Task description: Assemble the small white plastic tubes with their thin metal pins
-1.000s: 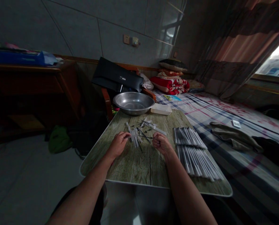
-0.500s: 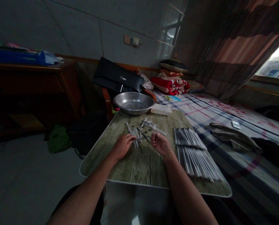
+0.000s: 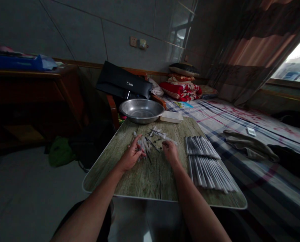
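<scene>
Wood-patterned table (image 3: 162,183) is bearing loose white tubes (image 3: 147,144) around its middle; I am seeing the left hand (image 3: 131,156) spread loosely beside them, the right hand (image 3: 170,152) curled, its grip unclear to me.

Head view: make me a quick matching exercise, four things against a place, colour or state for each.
1. metal basin
2. left hand
3. tubes on the right
4. pale box

A. laid in two rows
B. shallow and rectangular
C. round and silvery
D. at the left of the loose pieces

Pairs: 1-C; 2-D; 3-A; 4-B
</scene>
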The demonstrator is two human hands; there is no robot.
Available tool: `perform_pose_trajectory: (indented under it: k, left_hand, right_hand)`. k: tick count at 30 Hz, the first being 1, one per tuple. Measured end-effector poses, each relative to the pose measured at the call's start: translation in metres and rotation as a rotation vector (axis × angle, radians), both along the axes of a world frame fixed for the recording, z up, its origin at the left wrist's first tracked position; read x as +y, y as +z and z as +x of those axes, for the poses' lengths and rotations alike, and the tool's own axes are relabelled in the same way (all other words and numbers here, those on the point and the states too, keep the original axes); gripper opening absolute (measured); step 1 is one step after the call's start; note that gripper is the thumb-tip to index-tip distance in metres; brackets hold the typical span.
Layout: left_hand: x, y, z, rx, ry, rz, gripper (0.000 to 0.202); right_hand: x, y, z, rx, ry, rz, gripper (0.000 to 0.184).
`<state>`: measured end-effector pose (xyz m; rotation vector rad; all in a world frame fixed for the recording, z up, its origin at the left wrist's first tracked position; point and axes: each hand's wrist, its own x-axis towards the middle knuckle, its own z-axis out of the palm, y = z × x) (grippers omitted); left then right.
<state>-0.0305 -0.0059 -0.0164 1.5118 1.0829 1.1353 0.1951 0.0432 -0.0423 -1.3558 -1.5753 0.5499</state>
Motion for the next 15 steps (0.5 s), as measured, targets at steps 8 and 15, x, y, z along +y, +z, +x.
perform_pose_trajectory:
  k: [8,15]
  left_hand:
    - [-0.009,0.008,0.003,-0.006,-0.067,-0.078,0.069]
    - [-0.009,0.007,0.005,0.015,-0.153,-0.090,0.054]
  right_hand:
    - [-0.003,-0.005,-0.005,-0.569,-0.069,-0.064,0.019]
    - [-0.001,-0.005,-0.012,0.107,0.133,-0.042,0.011]
